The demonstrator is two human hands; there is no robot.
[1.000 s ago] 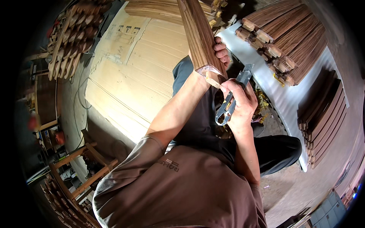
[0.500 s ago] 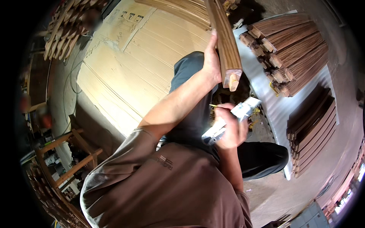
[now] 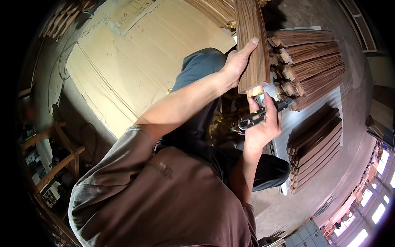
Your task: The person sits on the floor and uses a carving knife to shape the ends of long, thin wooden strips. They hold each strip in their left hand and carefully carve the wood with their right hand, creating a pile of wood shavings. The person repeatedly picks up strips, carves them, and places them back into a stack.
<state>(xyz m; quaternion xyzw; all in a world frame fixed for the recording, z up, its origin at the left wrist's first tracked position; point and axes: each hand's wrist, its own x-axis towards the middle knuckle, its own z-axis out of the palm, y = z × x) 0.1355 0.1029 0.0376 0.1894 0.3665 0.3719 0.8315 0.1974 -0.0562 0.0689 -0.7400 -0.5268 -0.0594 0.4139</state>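
My left hand (image 3: 242, 59) grips a brown, strongly grained wooden bar (image 3: 256, 31) near its close end. The thumb lies along the broad face; the other fingers are hidden behind the wood. A short pale tenon (image 3: 256, 91) sticks out of that end toward me. Just below it, my right hand (image 3: 265, 125) is closed round a narrow black and silver hand tool (image 3: 252, 120) with slots along its body and a ring-like end; its exact kind is unclear. Fingertips and a metal part of the tool are right by the tenon, perhaps touching it.
Flattened cardboard (image 3: 119, 66) covers the floor to the left. Tenoned wooden bars (image 3: 317, 61) lie stacked at the right, with curved darker slats (image 3: 317, 148) nearer me, both on a pale sheet (image 3: 279, 140). Yellowish shavings lie between my legs. A wooden frame (image 3: 53, 168) stands far left.
My right hand has risen with the tool up to the tenon. The bar has turned to show its broad face, and my left thumb now lies across it. The whole view has shifted.
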